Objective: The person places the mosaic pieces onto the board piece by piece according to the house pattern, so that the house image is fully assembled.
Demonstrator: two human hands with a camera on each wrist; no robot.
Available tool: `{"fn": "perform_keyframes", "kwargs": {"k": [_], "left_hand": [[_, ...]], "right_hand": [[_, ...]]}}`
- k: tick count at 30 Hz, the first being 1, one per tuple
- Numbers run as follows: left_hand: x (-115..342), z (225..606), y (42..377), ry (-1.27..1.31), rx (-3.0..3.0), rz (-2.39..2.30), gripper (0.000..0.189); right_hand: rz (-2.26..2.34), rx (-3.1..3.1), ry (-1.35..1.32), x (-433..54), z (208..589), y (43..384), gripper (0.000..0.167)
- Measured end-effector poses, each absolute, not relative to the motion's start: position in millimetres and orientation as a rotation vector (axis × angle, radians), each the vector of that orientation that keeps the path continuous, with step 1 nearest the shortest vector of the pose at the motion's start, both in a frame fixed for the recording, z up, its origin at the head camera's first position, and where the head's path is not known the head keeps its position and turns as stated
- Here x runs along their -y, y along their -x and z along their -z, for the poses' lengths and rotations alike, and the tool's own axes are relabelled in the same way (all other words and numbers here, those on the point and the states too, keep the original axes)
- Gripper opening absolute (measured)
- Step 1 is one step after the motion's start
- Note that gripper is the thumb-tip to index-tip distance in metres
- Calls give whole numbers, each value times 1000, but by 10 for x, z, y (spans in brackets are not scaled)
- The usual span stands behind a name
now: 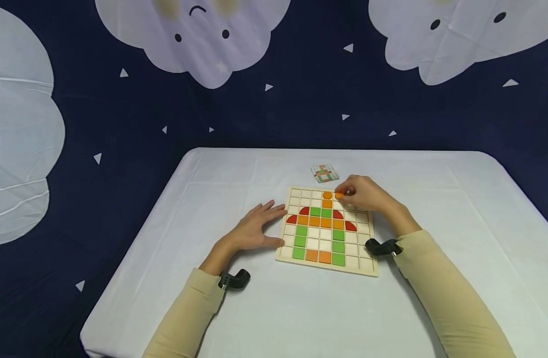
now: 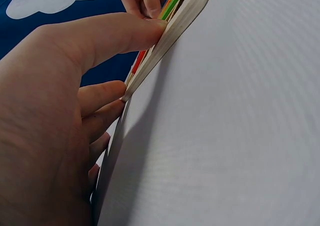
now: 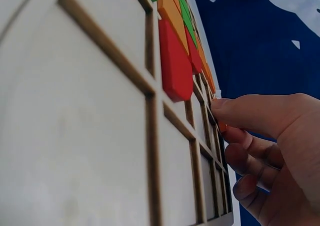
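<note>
A wooden grid board (image 1: 326,272) lies on the table, with green, orange and red pieces set in its squares. At its top edge my right hand (image 1: 366,194) pinches a small orange piece (image 1: 339,196) between thumb and fingers, over the top row. Just left of that piece sits a round orange piece (image 1: 327,195). My left hand (image 1: 251,229) has its fingers spread, with thumb and fingertips touching the board's left edge. In the right wrist view the thumb and finger mostly cover the held piece (image 3: 223,128); a red quarter-round piece (image 3: 175,66) shows nearer.
A small pattern card (image 1: 325,173) with a similar coloured figure lies behind the board. A white cloth covers the table (image 1: 238,318). Behind it hangs a dark blue backdrop (image 1: 300,114) with clouds and white triangles. Each wrist wears a black camera (image 1: 236,279).
</note>
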State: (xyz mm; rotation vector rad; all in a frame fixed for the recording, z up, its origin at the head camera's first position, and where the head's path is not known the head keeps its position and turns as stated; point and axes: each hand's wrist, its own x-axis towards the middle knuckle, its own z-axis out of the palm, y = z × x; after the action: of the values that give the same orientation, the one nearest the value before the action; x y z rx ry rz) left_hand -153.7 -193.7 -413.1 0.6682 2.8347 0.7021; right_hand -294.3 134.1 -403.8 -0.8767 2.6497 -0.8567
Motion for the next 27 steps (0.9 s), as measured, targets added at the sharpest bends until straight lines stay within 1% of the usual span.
{"fn": "perform_keyframes", "kwargs": {"k": [9, 17, 22, 27], "left_hand": [[1933, 4132, 1537, -667, -2833, -702, 81], [1922, 4154, 1542, -656, -2841, -704, 81], [1911, 4153, 1540, -655, -2838, -729, 80], [1917, 4144, 1531, -646, -2838, -759, 78]], "right_hand": [[859, -2649, 914, -1326, 4061, 2940, 32], [893, -2667, 894, -1399, 4065, 2881, 32], [972, -2685, 877, -1503, 3976, 2805, 30], [949, -2725, 913, -1637, 3888, 2727, 33]]}}
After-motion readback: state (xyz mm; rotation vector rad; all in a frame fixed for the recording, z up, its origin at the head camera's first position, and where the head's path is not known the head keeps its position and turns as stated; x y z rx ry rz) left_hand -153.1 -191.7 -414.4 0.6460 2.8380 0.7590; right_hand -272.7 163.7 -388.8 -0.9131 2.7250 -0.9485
